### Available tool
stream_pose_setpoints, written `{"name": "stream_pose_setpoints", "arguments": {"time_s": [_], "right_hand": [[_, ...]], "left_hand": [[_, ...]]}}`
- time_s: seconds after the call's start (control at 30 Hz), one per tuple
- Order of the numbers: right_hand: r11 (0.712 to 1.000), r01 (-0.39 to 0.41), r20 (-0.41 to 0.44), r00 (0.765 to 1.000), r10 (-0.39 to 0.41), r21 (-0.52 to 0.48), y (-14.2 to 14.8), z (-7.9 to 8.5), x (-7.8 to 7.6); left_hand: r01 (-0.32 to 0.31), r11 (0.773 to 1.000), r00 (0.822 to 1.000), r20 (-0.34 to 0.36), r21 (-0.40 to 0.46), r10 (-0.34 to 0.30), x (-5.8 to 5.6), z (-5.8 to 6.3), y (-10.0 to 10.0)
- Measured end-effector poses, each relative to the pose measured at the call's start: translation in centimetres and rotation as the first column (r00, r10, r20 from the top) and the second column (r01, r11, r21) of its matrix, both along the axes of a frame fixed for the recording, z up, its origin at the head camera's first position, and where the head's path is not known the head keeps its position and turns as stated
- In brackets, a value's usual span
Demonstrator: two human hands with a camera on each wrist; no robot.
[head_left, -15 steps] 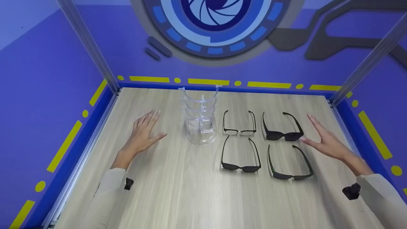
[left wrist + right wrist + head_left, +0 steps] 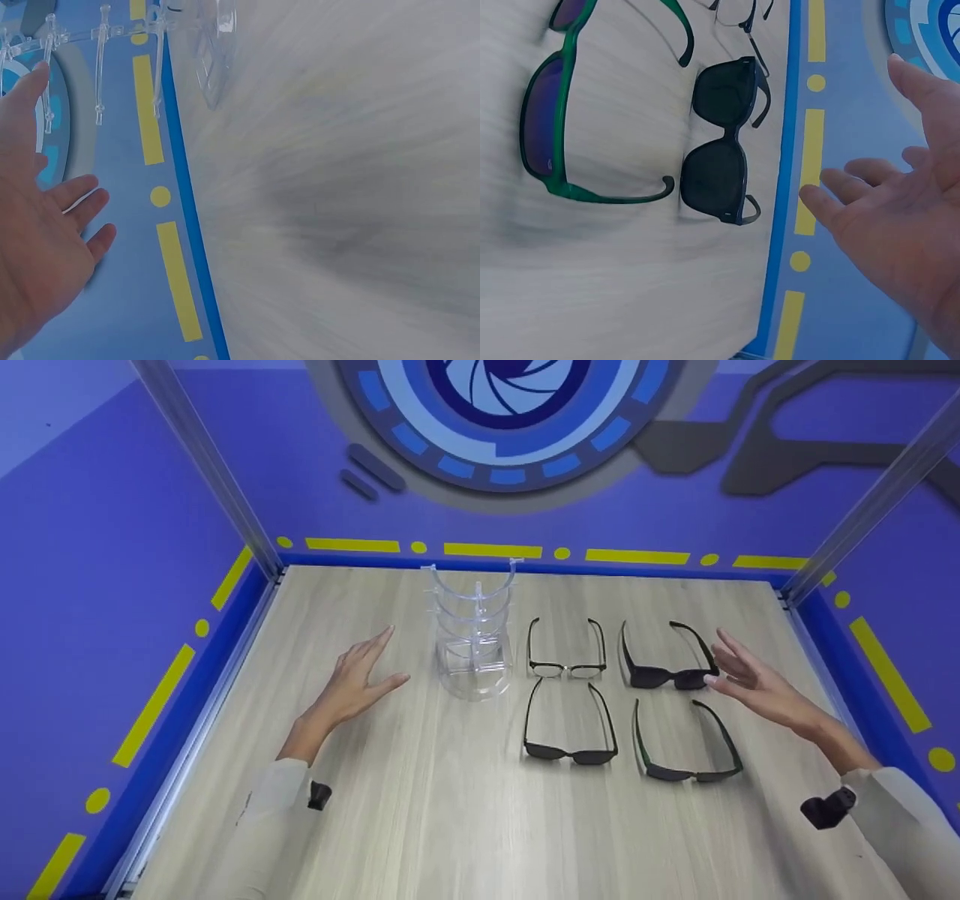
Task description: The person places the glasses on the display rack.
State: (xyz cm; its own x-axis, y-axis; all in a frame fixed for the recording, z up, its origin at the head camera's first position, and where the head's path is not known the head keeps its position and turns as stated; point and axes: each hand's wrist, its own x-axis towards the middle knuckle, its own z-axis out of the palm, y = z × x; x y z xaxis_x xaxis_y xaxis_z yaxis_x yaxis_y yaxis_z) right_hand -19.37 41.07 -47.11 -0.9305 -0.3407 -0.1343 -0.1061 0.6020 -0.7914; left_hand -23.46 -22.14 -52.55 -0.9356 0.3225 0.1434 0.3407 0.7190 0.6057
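My left hand (image 2: 354, 684) hovers left of a clear plastic eyeglasses display stand (image 2: 475, 660), thumb spread and fingers extended, holding nothing. Over at the right, my right hand (image 2: 757, 686) is by the black sunglasses (image 2: 664, 678) of the back row, its fingers relaxed and slightly bent; the right wrist view shows a gap between them. Left of that pair lie clear-lensed glasses (image 2: 568, 670). In front are another pair of dark sunglasses (image 2: 570, 754) and green-framed sunglasses (image 2: 564, 112). All the glasses have their temples unfolded, pointing away from me.
The wood-grain table (image 2: 450, 825) is bounded by a blue back wall (image 2: 637, 517) with yellow markings and side panels. Metal posts (image 2: 217, 472) stand at the back corners. A small black device (image 2: 828, 808) sits on the right wrist, another (image 2: 319, 795) on the left.
My left hand has moved right, closer to the stand. The right hand has shifted slightly left toward the back sunglasses, its fingers bending a little. The glasses and stand stay put.
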Motion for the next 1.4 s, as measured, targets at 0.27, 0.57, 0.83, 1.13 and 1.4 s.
{"name": "stream_pose_setpoints", "arguments": {"time_s": [0.27, 0.57, 0.83, 1.13, 1.4], "right_hand": [[0.995, -0.046, 0.154, 0.986, 0.06, -0.091, -0.8, -0.4, 0.9], [0.932, -0.178, 0.214, 0.943, 0.253, -0.316, -1.6, -2.2, 1.3], [0.908, -0.216, 0.24, 0.919, 0.314, -0.36, -3.2, -3.6, 1.2], [0.945, -0.171, 0.291, 0.923, 0.253, -0.278, -5.1, -4.4, 0.8], [0.935, -0.132, 0.339, 0.908, 0.248, -0.33, -7.2, -4.9, 0.9]], "left_hand": [[-0.02, 0.997, 0.992, 0.128, 0.07, 0.011, 0.3, -1.3, 0.7], [0.014, 0.989, 0.973, 0.225, 0.15, -0.048, 0.2, -2.2, 2.7], [0.064, 0.966, 0.96, 0.248, 0.251, -0.128, 0.2, -3.0, 4.2], [0.12, 0.934, 0.95, 0.236, 0.336, -0.207, -0.2, -3.1, 6.2], [0.178, 0.907, 0.919, 0.264, 0.381, -0.291, 0.1, -3.2, 8.6]]}}
